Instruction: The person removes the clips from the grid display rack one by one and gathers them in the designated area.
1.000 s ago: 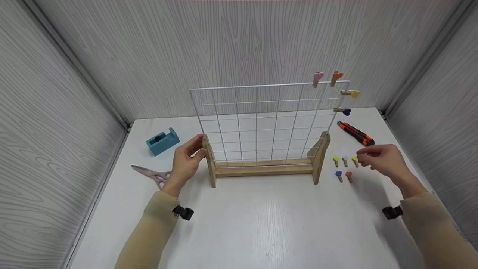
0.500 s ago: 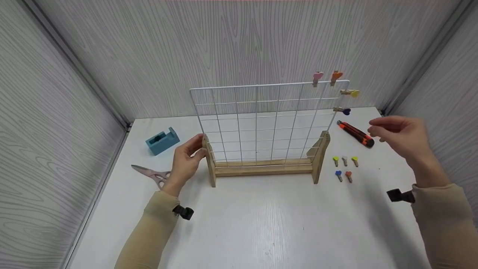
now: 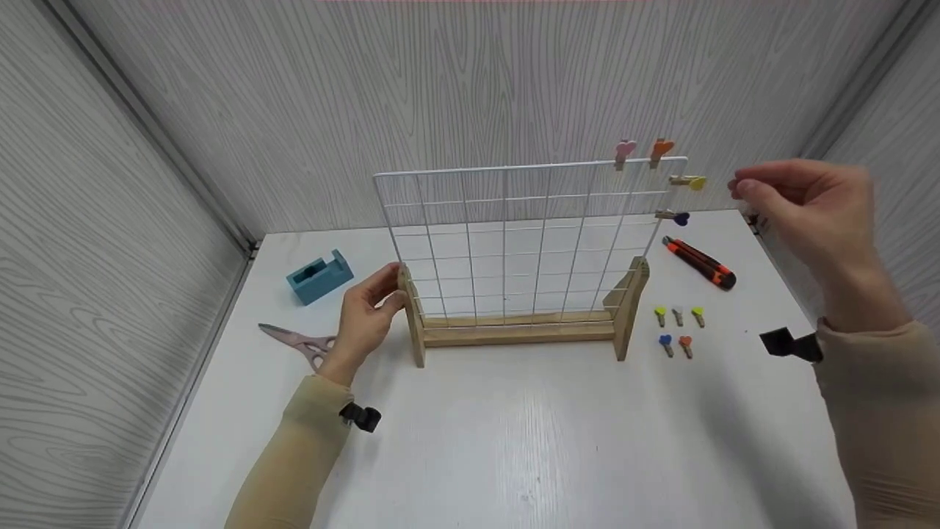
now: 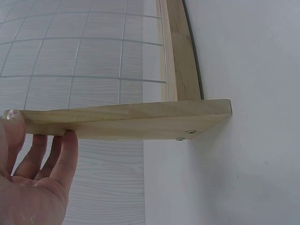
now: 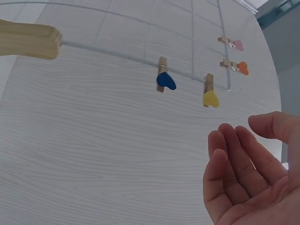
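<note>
A white wire grid (image 3: 505, 170) stands upright in a wooden base (image 3: 521, 336). My left hand (image 3: 366, 312) grips the base's left end panel (image 4: 122, 123), with the thumb on one face and fingers on the other. Heart-topped clothespins sit at the grid's upper right corner: pink (image 3: 625, 150) and orange (image 3: 662, 148) on the top bar, yellow (image 3: 696, 183) and dark blue (image 3: 681, 219) on the right side bar. Right of the yellow one, my right hand (image 3: 822, 213) is raised in the air. The right wrist view shows its thumb apart from loosely bent fingers (image 5: 241, 168), nothing between them.
Several small heart clothespins, among them a blue one (image 3: 666, 344) and an orange-red one (image 3: 686, 345), lie right of the base. A black and orange utility knife (image 3: 698, 262) lies behind them. At left are a teal tape dispenser (image 3: 321, 279) and scissors (image 3: 294, 338).
My right hand has risen from beside the loose clothespins, past the utility knife, to the height of the grid's top corner. The left hand keeps its grip on the base.
</note>
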